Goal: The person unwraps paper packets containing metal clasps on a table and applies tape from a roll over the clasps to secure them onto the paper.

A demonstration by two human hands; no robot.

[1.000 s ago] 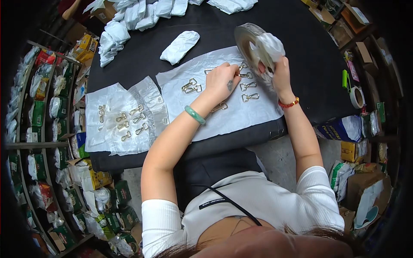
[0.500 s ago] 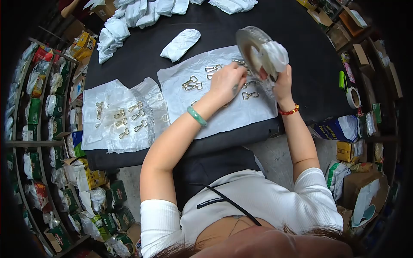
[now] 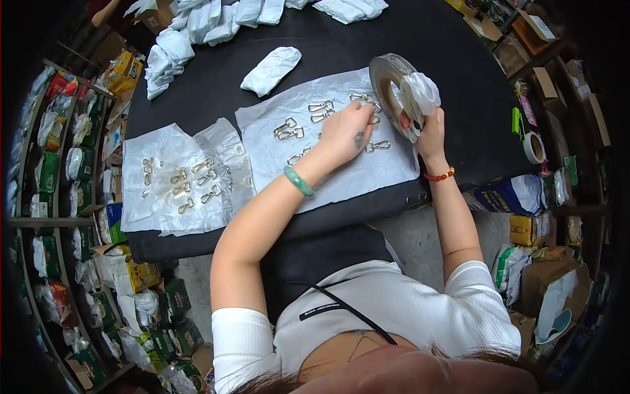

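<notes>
My left hand (image 3: 348, 136) reaches over a white sheet of thin paper (image 3: 275, 180), its fingers drawn together beside gold-coloured metal snap hooks (image 3: 378, 146). What the fingertips hold, if anything, is hidden. More snap hooks (image 3: 289, 129) lie in small groups across that sheet. My right hand (image 3: 431, 134) is closed on a large roll of clear tape (image 3: 386, 72), held upright above the sheet's right side. Crumpled white material (image 3: 423, 94) sits against the roll by this hand's thumb. Left of the big sheet, a second crinkled sheet (image 3: 141, 210) carries several more hooks.
One white wrapped packet (image 3: 271, 71) lies on the black table (image 3: 335, 49) beyond the sheets. Further back is a pile of similar packets (image 3: 223, 25). A smaller tape roll (image 3: 534, 148) stands at the right edge. Stocked shelves (image 3: 59, 222) flank both sides.
My left hand has shifted slightly down and left over the sheet, uncovering hooks near its top. The tape roll in my right hand has moved a little lower and turned.
</notes>
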